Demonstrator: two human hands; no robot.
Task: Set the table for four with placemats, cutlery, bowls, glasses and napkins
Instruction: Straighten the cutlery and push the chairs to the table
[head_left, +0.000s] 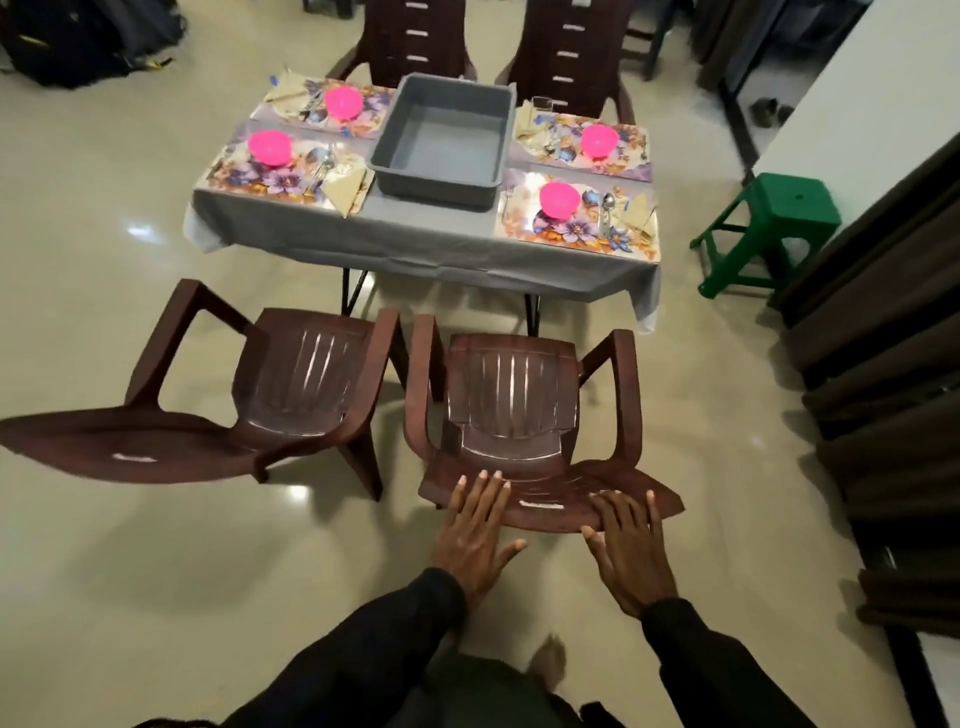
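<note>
A table under a grey cloth (415, 239) carries four floral placemats, each with a pink bowl, cutlery and a folded beige napkin: near left mat (244, 179), near right mat (524, 223), far left mat (374, 111), far right mat (631, 156). A clear glass (540, 104) stands at the far right setting. An empty grey tub (441, 140) sits in the middle. My left hand (475, 530) and my right hand (628, 551) lie flat, fingers straight, on the backrest top of the near right brown chair (514, 400).
A second brown chair (270, 384) stands to the left, turned askew. Two more brown chairs (415, 36) stand behind the table. A green stool (769, 223) is at the right, beside dark curtains (883, 322). Bags lie on the floor at the far left.
</note>
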